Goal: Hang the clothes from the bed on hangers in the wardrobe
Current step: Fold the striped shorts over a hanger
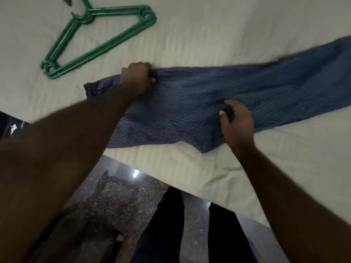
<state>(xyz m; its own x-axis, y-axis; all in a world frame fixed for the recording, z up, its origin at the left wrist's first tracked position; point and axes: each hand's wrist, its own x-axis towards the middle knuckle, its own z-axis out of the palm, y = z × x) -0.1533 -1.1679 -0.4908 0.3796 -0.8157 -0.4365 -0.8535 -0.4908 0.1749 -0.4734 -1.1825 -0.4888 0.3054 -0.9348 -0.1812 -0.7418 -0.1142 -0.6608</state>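
The bed (209,31), covered in a pale sheet, fills the upper and right parts of the frame, with its near edge running down toward the lower right. The blue striped garment (190,95) lies flat on it. Its long axis runs from a bunched end at centre left, up and away to the right edge of the frame. It looks like a pair of trousers, though blur keeps that uncertain.

The green hangers (86,18), seemingly two stacked, rest on the sheet in the upper left. They sit beyond the garment's left end and clear of it, so the left hand is much the nearer to them.

The left hand (136,78) reaches forward on a long, extended arm. Its fingers are curled tight round a gathered fold at the garment's far edge, close to the bunched end. The right hand (236,120) sits lower, right of centre, pinching cloth between thumb and curled fingers at the near edge. Both grips lie along the long axis, which probably suits lifting or folding the garment lengthwise for a hanger.
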